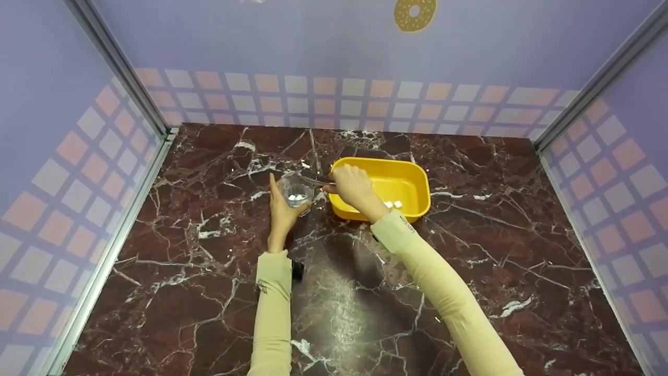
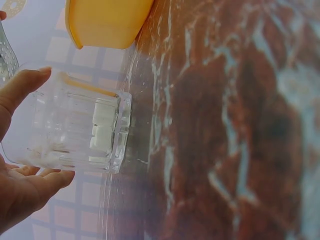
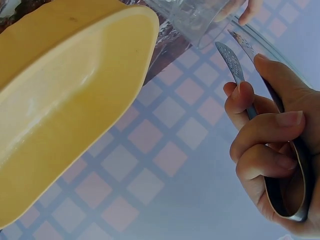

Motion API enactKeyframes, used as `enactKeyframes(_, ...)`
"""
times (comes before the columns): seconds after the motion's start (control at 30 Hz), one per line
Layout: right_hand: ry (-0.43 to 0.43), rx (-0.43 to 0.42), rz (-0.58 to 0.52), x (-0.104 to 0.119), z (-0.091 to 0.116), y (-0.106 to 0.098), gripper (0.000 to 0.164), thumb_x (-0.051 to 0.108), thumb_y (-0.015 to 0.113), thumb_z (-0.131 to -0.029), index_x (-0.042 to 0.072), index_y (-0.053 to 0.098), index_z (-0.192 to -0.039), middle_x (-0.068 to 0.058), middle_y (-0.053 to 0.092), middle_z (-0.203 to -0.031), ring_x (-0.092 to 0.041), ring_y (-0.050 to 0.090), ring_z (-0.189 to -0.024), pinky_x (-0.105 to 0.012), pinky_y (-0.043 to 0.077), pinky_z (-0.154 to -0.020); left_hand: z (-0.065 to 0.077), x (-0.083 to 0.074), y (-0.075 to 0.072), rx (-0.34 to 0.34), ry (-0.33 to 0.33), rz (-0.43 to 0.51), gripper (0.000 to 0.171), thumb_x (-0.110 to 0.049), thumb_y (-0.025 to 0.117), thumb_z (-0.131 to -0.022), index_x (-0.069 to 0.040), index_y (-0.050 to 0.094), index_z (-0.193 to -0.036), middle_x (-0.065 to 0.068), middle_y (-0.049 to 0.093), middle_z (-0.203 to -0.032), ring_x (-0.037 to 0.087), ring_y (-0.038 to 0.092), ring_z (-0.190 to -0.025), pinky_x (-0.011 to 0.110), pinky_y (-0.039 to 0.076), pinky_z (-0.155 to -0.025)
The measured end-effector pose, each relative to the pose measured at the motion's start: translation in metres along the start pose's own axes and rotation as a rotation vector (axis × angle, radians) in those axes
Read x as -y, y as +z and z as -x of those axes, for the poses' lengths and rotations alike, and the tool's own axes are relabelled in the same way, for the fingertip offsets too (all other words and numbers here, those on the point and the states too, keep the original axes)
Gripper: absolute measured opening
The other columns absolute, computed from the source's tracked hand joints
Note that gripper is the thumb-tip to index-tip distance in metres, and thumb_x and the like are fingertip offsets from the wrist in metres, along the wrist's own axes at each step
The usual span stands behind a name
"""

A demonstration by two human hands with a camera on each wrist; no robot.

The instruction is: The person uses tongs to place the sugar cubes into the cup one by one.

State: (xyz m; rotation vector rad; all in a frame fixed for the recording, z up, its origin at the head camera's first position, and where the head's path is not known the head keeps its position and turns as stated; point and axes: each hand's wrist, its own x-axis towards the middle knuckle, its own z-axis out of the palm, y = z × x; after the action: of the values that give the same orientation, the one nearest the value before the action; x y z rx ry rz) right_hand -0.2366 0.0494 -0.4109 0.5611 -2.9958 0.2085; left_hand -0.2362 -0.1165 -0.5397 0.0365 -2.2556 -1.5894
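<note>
L hand [image 1: 283,213] fingers hold clear cup [image 2: 75,122]; R hand [image 1: 355,187] grips metal tongs [image 3: 229,59]; R cuff txt [image 1: 406,223] illegible.

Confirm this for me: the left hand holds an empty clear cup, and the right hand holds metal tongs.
Not quite: the clear cup isn't empty. The left wrist view shows white blocks in its bottom. The rest stands: the left hand holds the cup, and the right hand holds metal tongs.
</note>
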Motion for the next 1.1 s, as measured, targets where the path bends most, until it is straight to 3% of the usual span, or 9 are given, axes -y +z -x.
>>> enactKeyframes(0.53,0.020,-0.006,-0.010,-0.025,0.007,-0.007,0.032,0.040,0.062,-0.079,0.010,0.065,-0.069,-0.009,0.065,-0.069,-0.027,0.058,-0.063,-0.042,0.050,-0.055,0.000,0.002,0.001,-0.016,0.017,-0.001,0.112,-0.004,0.080,-0.053,0.003,0.008,-0.140,0.026,0.039,-0.130,0.036,0.036,-0.123,0.041,0.025,-0.109)
enactKeyframes(0.93,0.084,-0.025,-0.033,-0.067,0.023,-0.018,0.030,0.041,0.061,-0.079,0.013,0.071,-0.086,-0.015,0.068,-0.084,-0.032,0.062,-0.069,-0.046,0.051,-0.058,0.002,0.002,0.000,-0.009,0.026,0.023,0.113,-0.007,0.081,-0.054,0.005,0.008,-0.140,0.027,0.038,-0.130,0.037,0.036,-0.124,0.041,0.025,-0.109)
enactKeyframes(1.1,0.093,-0.072,0.029,-0.089,0.036,-0.017,0.031,0.040,0.064,-0.076,0.012,0.072,-0.084,-0.017,0.068,-0.083,-0.034,0.062,-0.070,-0.046,0.050,-0.058,0.001,0.003,0.000,-0.005,0.019,0.022,0.114,-0.007,0.081,-0.053,0.004,0.008,-0.140,0.027,0.037,-0.132,0.036,0.034,-0.125,0.041,0.024,-0.110)
